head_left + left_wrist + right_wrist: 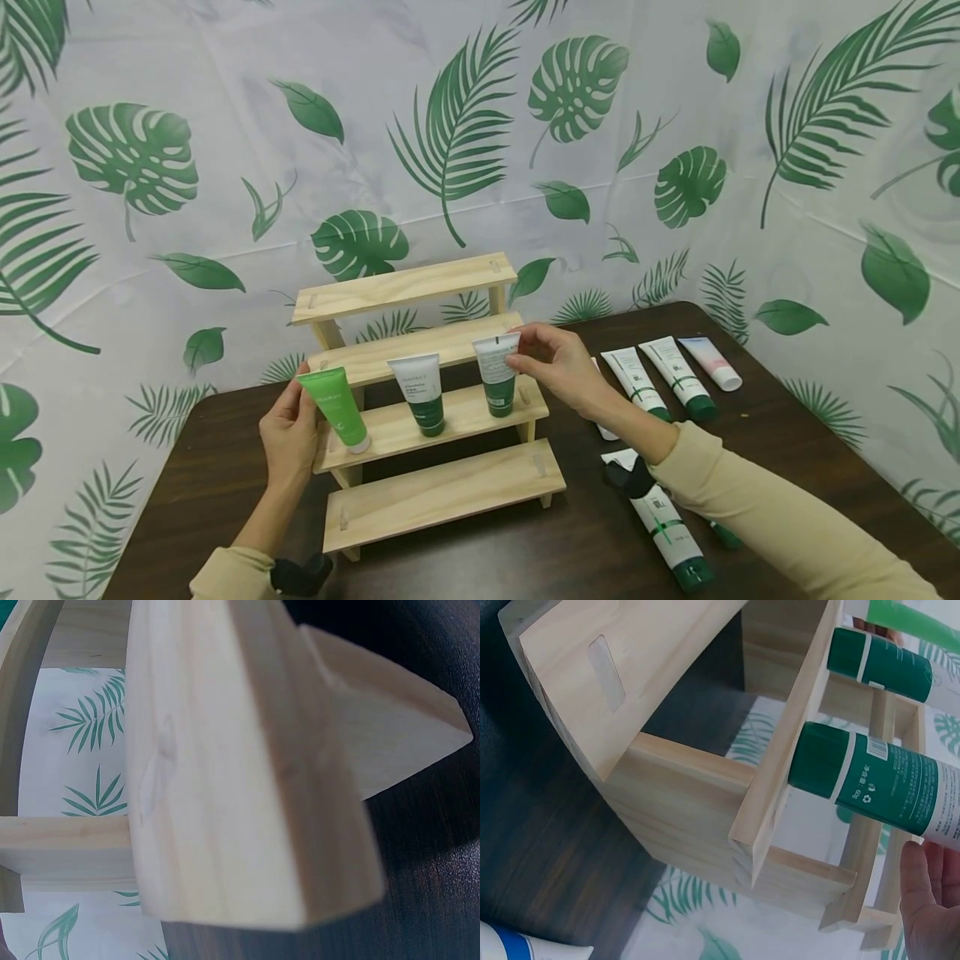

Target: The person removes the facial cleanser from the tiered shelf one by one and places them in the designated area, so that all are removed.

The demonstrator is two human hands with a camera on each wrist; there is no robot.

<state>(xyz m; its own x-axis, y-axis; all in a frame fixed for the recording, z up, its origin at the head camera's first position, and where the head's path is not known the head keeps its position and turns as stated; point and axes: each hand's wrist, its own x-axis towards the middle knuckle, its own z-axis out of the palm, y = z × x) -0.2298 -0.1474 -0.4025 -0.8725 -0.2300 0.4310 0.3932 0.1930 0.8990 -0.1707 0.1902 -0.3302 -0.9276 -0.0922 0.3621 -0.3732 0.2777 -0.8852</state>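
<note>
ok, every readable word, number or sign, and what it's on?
"HANKEY", probably: middle standing tube; rest too small.
Recycling arrows, barcode: tube pinched by the right hand; its lettering is too small.
Green tube: too blurred.
Tubes lying on the table: too small.

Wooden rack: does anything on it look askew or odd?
The rightmost tube shows its barcode and fine print forward, unlike the middle tube, which shows brand lettering. The light green tube seems to lean left, though camera angle may exaggerate that.
</note>
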